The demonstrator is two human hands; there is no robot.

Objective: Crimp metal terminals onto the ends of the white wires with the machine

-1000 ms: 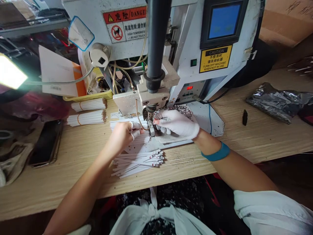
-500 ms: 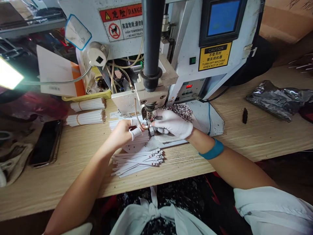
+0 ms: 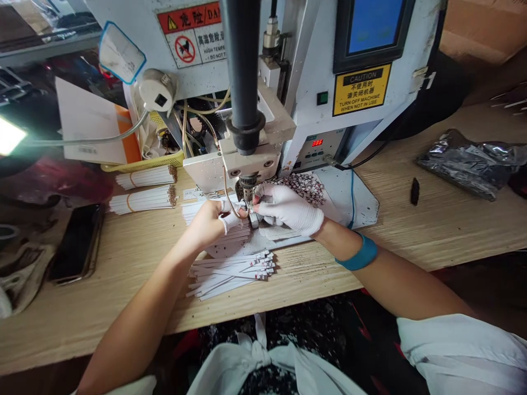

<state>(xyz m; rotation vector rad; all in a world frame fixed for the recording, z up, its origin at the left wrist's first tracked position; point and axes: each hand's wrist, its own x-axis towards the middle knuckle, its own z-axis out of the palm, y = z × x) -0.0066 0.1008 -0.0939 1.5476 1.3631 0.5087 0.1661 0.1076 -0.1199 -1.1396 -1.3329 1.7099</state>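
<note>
Pinching in under the press head (image 3: 247,184): left hand (image 3: 206,225), fingers drawn together, white finger cots (image 3: 225,224) on them, and white-gloved right hand (image 3: 288,208), fingertips pressed together. Both met at a small metal piece (image 3: 254,220), detail too small to read, sitting just below the head, at the hands' 12 o'clock.

In the way: one thin amber tube (image 3: 229,198) crossing just beside the left fingers, one black column (image 3: 242,71) rising above the head.

On the wooden bench (image 3: 453,236): one loose pile of white strips (image 3: 230,272) at 6 o'clock; two banded bundles of white strips (image 3: 144,187) at 9 o'clock; one phone (image 3: 76,244) farther out at 8 o'clock; one foil bag (image 3: 469,163) at 3 o'clock; one dark scrap (image 3: 414,191) nearer in, also 3 o'clock. One yellow basket (image 3: 142,162) at 10 o'clock. One red digital readout (image 3: 317,142) at 1 o'clock. One blue wristband (image 3: 356,255) on the right wrist.
</note>
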